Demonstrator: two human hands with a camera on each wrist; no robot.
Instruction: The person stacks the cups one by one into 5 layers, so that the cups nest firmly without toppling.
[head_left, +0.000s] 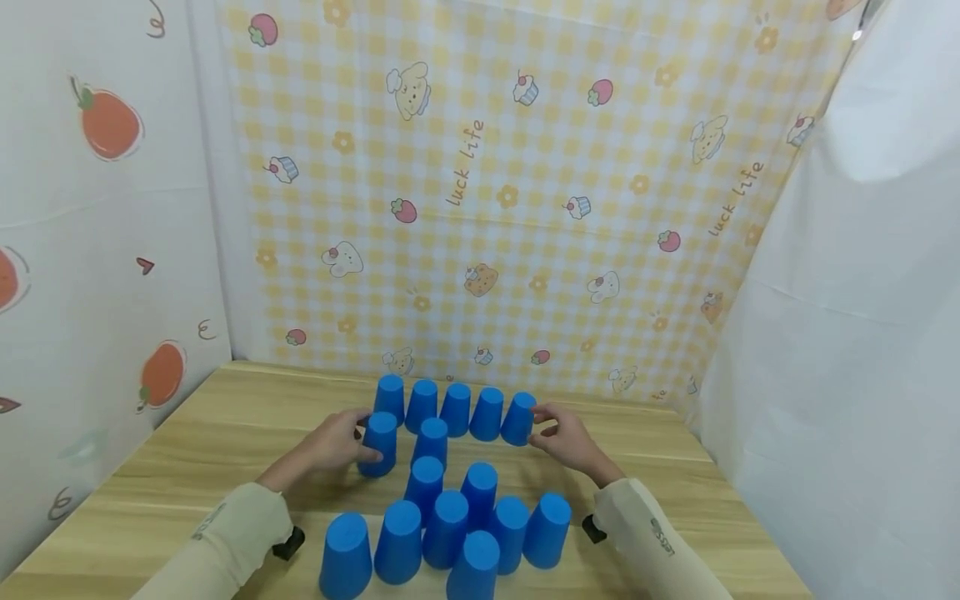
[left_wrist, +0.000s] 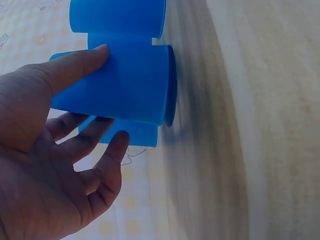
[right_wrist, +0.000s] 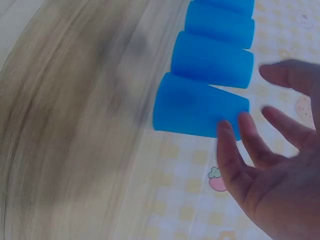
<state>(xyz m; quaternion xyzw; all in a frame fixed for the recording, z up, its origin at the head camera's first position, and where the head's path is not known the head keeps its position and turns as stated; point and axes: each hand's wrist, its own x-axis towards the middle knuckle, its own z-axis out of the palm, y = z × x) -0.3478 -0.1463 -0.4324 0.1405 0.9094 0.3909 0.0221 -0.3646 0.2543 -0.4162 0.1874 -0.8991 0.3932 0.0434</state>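
Observation:
Toward the left of the table, my left hand [head_left: 339, 442] holds an upside-down blue cup [head_left: 380, 446] between its thumb and fingers. In the left wrist view, the thumb lies along the side of this cup [left_wrist: 120, 87]. At the right end of the back row stands another upside-down blue cup [head_left: 519, 419]. My right hand [head_left: 567, 437] is beside it, with relaxed fingers. Two of its fingertips are against or very near the narrow end of that cup [right_wrist: 200, 107] in the right wrist view, the thumb apart from it. A single blue cup [head_left: 431, 442] stands to the right of the held one.
Several blue cups form the back row, including one [head_left: 456, 410] in its middle. Nearer me, several more upside-down cups stand close together, such as the front one [head_left: 474, 567] and the left one [head_left: 347, 554]. The wooden table [head_left: 675, 517] meets a patterned cloth [head_left: 480, 242] behind.

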